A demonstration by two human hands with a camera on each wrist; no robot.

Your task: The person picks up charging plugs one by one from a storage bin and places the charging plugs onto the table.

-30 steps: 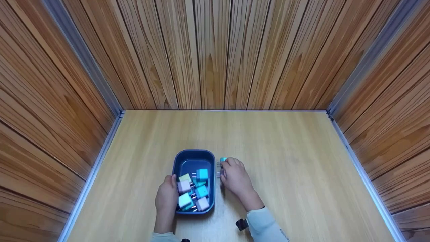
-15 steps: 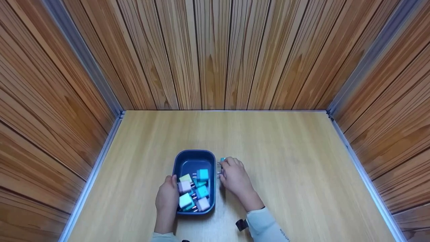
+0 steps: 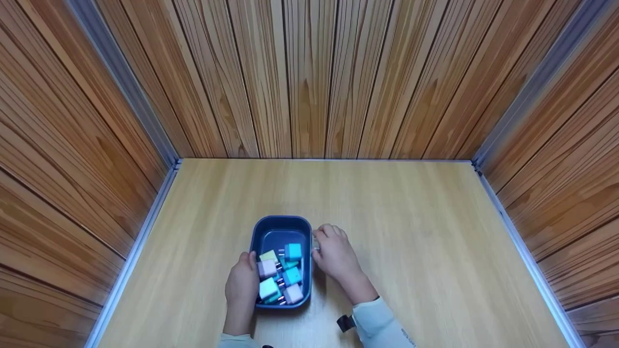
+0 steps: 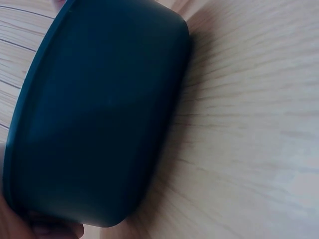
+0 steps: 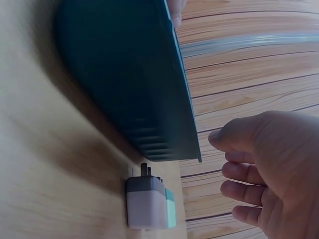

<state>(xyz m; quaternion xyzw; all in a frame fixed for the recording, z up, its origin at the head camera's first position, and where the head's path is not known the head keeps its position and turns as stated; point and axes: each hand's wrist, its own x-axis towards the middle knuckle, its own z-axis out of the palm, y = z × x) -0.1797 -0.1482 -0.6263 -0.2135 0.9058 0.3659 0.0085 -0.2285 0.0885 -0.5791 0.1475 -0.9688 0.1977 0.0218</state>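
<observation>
My left hand [image 3: 242, 282] grips the left side of a dark blue plastic box [image 3: 278, 237], its thumb over the rim. Several charger plugs [image 3: 292, 252] in blue, teal, lilac and pale yellow lie jumbled in its near half. Beside the box's right wall is my right hand [image 3: 337, 252], fingers loosely bent. The right wrist view shows this hand raised above a lilac charger plug [image 5: 144, 211] and a teal one [image 5: 170, 209], holding neither. Both stand on the table with prongs towards the box; from the head view my hand mostly hides them.
A light wood table [image 3: 406, 217] carries the box near its front. Wood-plank walls [image 3: 309, 87] close in the back and both sides, with metal strips [image 3: 150, 208] along the side edges of the table.
My right hand has shifted slightly left towards the box, and the teal plug beyond its fingers has gone from sight in the head view. The left hand keeps its hold.
</observation>
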